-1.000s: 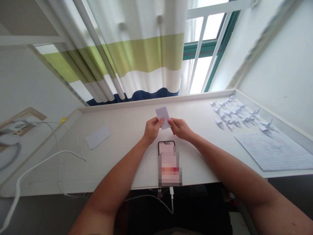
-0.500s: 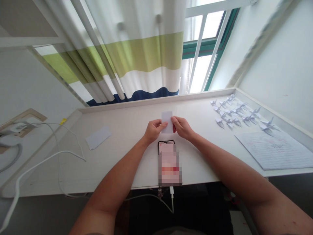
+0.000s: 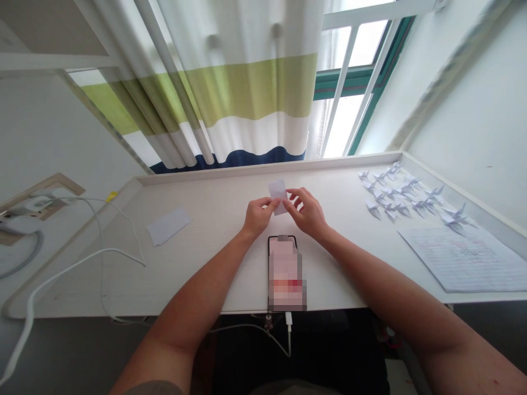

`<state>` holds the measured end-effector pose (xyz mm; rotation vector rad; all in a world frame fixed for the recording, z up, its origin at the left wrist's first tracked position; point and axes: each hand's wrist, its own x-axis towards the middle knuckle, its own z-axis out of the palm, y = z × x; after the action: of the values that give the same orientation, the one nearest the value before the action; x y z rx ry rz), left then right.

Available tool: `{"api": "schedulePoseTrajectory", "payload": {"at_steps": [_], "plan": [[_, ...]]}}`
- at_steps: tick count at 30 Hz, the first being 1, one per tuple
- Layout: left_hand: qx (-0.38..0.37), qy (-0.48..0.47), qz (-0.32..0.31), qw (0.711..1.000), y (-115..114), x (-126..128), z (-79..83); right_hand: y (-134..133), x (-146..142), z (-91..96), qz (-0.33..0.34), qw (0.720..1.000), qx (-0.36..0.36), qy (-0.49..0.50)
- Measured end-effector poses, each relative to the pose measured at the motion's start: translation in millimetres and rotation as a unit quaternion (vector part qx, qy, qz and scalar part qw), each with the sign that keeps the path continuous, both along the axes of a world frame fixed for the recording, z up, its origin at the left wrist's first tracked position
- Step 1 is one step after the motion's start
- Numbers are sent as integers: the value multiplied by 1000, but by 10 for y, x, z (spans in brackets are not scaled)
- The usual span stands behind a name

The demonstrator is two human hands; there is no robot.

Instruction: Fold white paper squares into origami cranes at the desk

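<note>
A small white paper rectangle [image 3: 277,190] is held up above the desk, slightly tilted. My left hand [image 3: 258,217] pinches its lower left part, thumb on the near face. At the right edge, my right hand [image 3: 308,213] has its thumb and index finger on the paper, the other fingers loosely curled. Just below the hands lies a phone [image 3: 285,269], its screen lit and blurred out, with a white charging cable [image 3: 289,322] plugged into its near end.
Loose white paper pieces [image 3: 168,225] lie on the left of the desk [image 3: 222,203]. Several folded paper cranes [image 3: 411,189] stand at the back right, behind a lined written sheet [image 3: 465,260]. White cables [image 3: 82,262] run from a wall socket at left.
The paper has tilted anticlockwise between my hands. My right hand has shifted its grip, its fingers now more spread along the right edge. The camera view has moved slightly.
</note>
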<state>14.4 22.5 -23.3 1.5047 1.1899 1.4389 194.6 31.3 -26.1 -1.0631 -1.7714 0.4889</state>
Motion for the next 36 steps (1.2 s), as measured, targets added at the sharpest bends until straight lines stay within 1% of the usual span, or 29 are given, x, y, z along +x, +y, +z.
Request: {"api": "schedulePoseTrajectory", "payload": {"at_steps": [4,7,11,16,19,22,24,27,30,33,36], "plan": [[-3,-13,0,1000,1,1,-3,-13,-36,-21,94,994,-16,-51],[-1,-28,-13,1000,3,-1,-17,33,-26,-49,126,991,-18,-43],[10,-63,-49,997,16,0,-26,64,-7,-61,129,991,-40,-4],[33,-55,-33,997,27,-25,-12,78,-9,-68,89,991,-73,64],[19,-41,-36,998,25,-48,-31,112,5,-85,72,981,-115,141],[-5,-23,-75,997,27,-62,-65,146,38,-98,107,956,-186,199],[-9,-18,-84,996,36,-72,-84,164,58,-105,132,940,-221,222],[-19,-33,-74,997,60,-96,-97,191,75,-110,142,925,-230,266],[-62,-73,-100,990,83,-120,-99,209,82,-109,138,918,-227,293],[-92,-103,-132,982,93,-126,-105,207,95,-105,155,913,-245,286],[-92,-111,-135,980,105,-127,-121,197,109,-104,169,909,-266,271]]}}
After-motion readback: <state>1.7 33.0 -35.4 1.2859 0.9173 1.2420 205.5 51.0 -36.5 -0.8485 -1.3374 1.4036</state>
